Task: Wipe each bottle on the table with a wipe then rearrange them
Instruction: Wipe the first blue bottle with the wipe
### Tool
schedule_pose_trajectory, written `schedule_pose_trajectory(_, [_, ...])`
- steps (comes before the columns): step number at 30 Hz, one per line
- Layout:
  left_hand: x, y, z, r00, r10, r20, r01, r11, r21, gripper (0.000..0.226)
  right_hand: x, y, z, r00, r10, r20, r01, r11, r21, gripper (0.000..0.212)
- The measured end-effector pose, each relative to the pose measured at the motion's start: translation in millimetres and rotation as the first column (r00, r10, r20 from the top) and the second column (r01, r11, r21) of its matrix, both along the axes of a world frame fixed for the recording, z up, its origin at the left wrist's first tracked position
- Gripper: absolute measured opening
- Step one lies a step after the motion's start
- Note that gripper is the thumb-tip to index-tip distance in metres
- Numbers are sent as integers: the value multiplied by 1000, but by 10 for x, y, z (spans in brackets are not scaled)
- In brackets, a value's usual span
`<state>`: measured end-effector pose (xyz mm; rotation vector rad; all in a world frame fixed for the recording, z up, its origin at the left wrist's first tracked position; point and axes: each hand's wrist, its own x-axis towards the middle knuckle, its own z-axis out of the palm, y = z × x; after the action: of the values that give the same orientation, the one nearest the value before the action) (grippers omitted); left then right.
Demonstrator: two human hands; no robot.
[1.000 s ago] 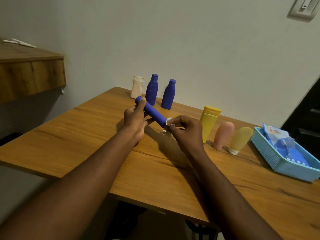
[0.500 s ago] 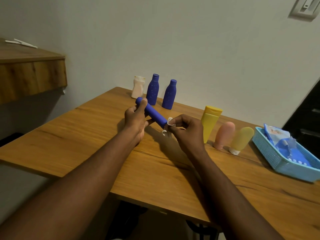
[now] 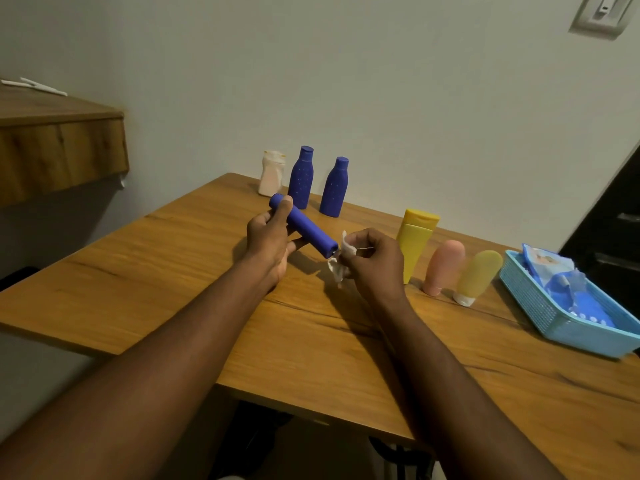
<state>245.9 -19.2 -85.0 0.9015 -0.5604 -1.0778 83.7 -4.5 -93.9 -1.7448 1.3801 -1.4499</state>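
- While the left hand point(image 3: 268, 239) grips a blue tube point(image 3: 304, 230) near its cap end, held tilted above the table point(image 3: 173, 271), the right hand point(image 3: 372, 261) pinches a crumpled white wipe point(image 3: 341, 261) at the tube's lower end
- Wipe looks just touching or barely off the tube's end face, can't tell which
- Both hands closed: left wrapped round the tube, thumb on top; right fingers clamped on the wipe
- Step in hand, by my read: wiping this tube, working at its bottom end
- Standing at the back by the wall: white bottle point(image 3: 272, 173), two blue bottles point(image 3: 301, 176) point(image 3: 334, 187), close in a row
- Right side, well apart from those: yellow bottle point(image 3: 415, 240) upright, then pink tube point(image 3: 443, 266) and pale yellow tube point(image 3: 476, 277) standing on their caps, leaning back
- Blue basket point(image 3: 540, 313) at far right holds a wipes pack point(image 3: 554, 271)
- Can't tell from here which of the standing ones are done
- Next move likely calls for: finish the end face, set the tube down upright clear of the others, then reach for another bottle while keeping the wipe pinched
- Risk: tube is narrow, could tip when stood on end; the wipe is balled small, may need refolding for a clean face
- Rearranging not started as far as I can judge
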Motion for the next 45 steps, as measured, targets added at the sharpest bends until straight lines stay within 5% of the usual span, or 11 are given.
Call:
schedule_pose_trajectory(4, [-2,-15,-7,1000,11,20,-11,1000,2,20,-15,-7,82,994,-59,92,68,993,-98,18])
schedule_pose_trajectory(8, [-4,-40,-29,999,20,33,-20,1000,7,16,13,16,82,996,46,76,-35,990,-139,16])
schedule_pose_trajectory(13, [34,-55,-37,998,67,-10,-67,997,39,16,56,49,62,978,196,75,-189,978,-82,14])
schedule_pose_trajectory(19, [4,-20,-21,999,2,-34,-2,1000,4,14,27,58,82,965,163,205,-180,982,64,22])
schedule_pose_trajectory(25, [-2,7,19,992,-120,-47,117,991,-59,14,6,46,80,987,161,11,-161,983,85,36])
schedule_pose_trajectory(31, [-23,32,48,975,-214,54,219,969,-118,17,4,81,94,978,150,-147,-162,984,-77,31])
schedule_pose_trajectory(37, [-106,61,23,908,-346,236,375,923,-86,38,39,58,134,983,160,-95,-180,947,-266,33])
schedule_pose_trajectory(45, [-141,75,25,854,-387,349,442,892,-92,34,-42,24,150,1000,6,-20,-10,981,-193,19])
